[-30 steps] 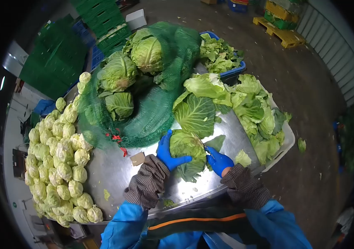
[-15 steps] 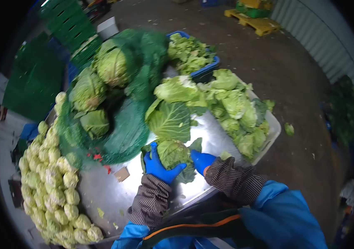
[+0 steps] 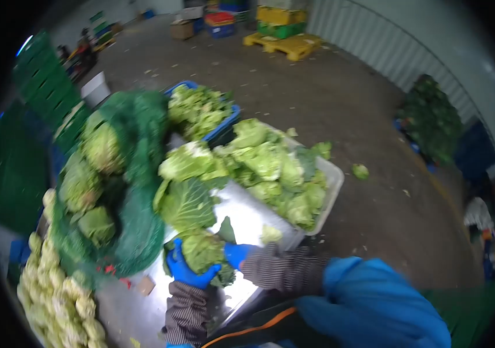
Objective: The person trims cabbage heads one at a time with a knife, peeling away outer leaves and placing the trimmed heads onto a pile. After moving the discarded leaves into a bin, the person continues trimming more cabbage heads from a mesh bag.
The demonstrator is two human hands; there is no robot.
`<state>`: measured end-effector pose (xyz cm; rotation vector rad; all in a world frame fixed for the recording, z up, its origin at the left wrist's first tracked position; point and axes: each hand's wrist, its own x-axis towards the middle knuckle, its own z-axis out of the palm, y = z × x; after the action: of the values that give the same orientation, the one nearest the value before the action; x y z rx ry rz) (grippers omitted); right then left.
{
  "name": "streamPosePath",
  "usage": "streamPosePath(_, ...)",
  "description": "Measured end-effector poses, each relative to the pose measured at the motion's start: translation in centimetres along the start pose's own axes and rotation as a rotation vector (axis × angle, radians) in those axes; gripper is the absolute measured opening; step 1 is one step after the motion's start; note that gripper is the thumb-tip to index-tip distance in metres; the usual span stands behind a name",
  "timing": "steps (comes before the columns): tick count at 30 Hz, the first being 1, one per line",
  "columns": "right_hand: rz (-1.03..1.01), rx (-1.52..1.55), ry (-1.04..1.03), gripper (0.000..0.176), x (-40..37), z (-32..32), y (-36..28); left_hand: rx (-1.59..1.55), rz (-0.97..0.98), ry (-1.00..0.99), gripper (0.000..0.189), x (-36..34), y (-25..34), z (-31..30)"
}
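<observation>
Cabbage (image 3: 202, 249) sits at the tabletop (image 3: 247, 216) near edge, clasped between left hand (image 3: 192, 272) and right hand (image 3: 236, 254), fingers curled. Judged dense, heavy; outer leaves loose, tearable. Grip firm sides, not leaves.

Over the last second, the left hand (image 3: 192, 272) has slid from the far-left flank of the cabbage (image 3: 201, 249) round to its near underside, fingers cupping upward. The right hand (image 3: 237, 254) has closed in from the near right onto the head's right side. The small blade seen beside that hand earlier no longer shows. The view has swung up and rightward and gone blurry.
</observation>
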<state>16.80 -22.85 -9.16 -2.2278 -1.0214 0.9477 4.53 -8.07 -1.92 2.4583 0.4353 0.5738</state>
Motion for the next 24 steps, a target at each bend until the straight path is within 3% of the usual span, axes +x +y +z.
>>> streamPosePath(2, -0.036, 0.054, -0.022, 0.032, 2.6, 1.4, 2.4, 0.091, -0.144, 0.002, 0.120, 1.0, 0.6, 0.6)
streamPosePath(4, -0.122, 0.062, -0.050, 0.032, 4.9, 2.5, 4.8, 0.085, -0.106, 0.082, 0.118, 1.5, -0.4, 2.1)
streamPosePath(7, -0.281, 0.003, -0.023, 0.032, 3.9, 3.9, 5.8, 0.038, -0.086, 0.010, 0.120, 0.6, -1.6, 1.3)
streamPosePath(11, 0.144, -0.357, 0.171, 0.024, -0.3, 1.3, 0.5, 0.021, -0.066, -0.033, 0.121, 0.5, -2.4, 0.7)
streamPosePath(14, 0.052, -0.173, 0.086, 0.025, -5.1, -4.0, -2.5, -0.005, -0.038, -0.051, 0.120, 1.2, -1.6, 0.7)
streamPosePath(16, 0.386, 0.332, 0.075, 0.030, -1.5, 0.3, -0.1, -0.015, -0.011, -0.056, 0.120, 1.0, -1.7, 0.9)
streamPosePath(18, -0.033, -0.057, 0.035, 0.034, -1.7, -2.1, 0.1, -0.009, 0.012, -0.025, 0.122, 1.2, -3.3, 1.7)
streamPosePath(19, -0.148, -0.055, 0.086, 0.033, 3.7, 3.5, 5.0, -0.006, 0.026, -0.020, 0.123, 0.8, -3.2, 1.3)
streamPosePath(22, 0.151, 0.334, 0.038, 0.032, -0.7, -0.8, 1.1, -0.023, 0.082, -0.048, 0.124, -1.2, -4.1, 0.1)
streamPosePath(24, 0.166, 0.357, 0.036, 0.032, -3.0, -2.3, -0.9, 0.008, 0.158, -0.009, 0.124, -2.3, -5.5, 0.0)
